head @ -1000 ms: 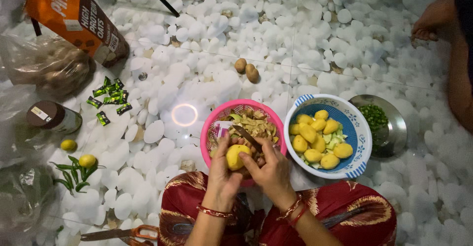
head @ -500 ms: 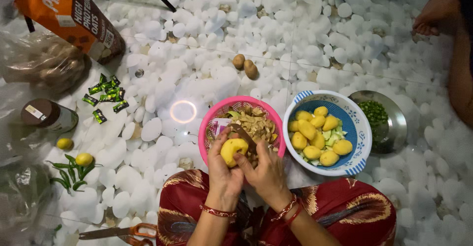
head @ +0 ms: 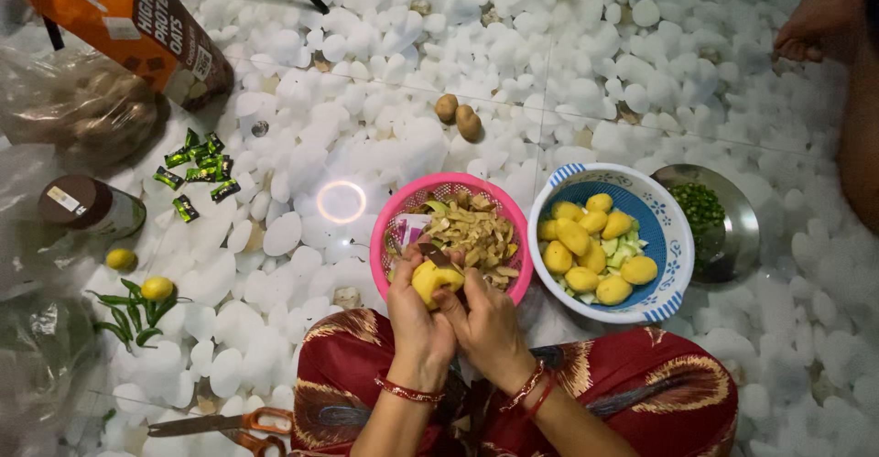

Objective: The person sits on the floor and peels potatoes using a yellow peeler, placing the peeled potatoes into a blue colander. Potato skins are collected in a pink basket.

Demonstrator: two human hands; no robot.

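A peeled yellow potato (head: 432,281), smooth and rounded, is held over the near rim of a pink plastic basket (head: 396,221). It is cupped from below and from the left by the left hand (head: 414,315), whose fingers are curled closely around it. The right hand (head: 487,324) is closed around a knife (head: 436,257), of which only the dark blade tip is seen, laid against the top of the potato. Red and gold bangles are worn on both wrists.

The perforated pink basket is filled with thin, curled brown peelings (head: 473,233). Just to its right, touching or nearly touching it, a blue-and-white plastic colander bowl (head: 673,237) is loaded with more peeled yellow potatoes (head: 586,246) and some pale green pieces. Beyond that a shallow steel plate (head: 742,228) holding chopped green vegetables is partly tucked behind the bowl.

Two unpeeled brown potatoes (head: 458,115) are lying well apart on the floor (head: 568,63), whose glossy tiles are printed with white pebbles. To the left are found two small lemons (head: 139,274), green chillies (head: 128,315), small green foil sachets (head: 194,168), a brown-lidded jar (head: 78,205) and an orange carton (head: 137,22). Orange-handled scissors (head: 224,428) are placed beside the red patterned garment (head: 641,388).
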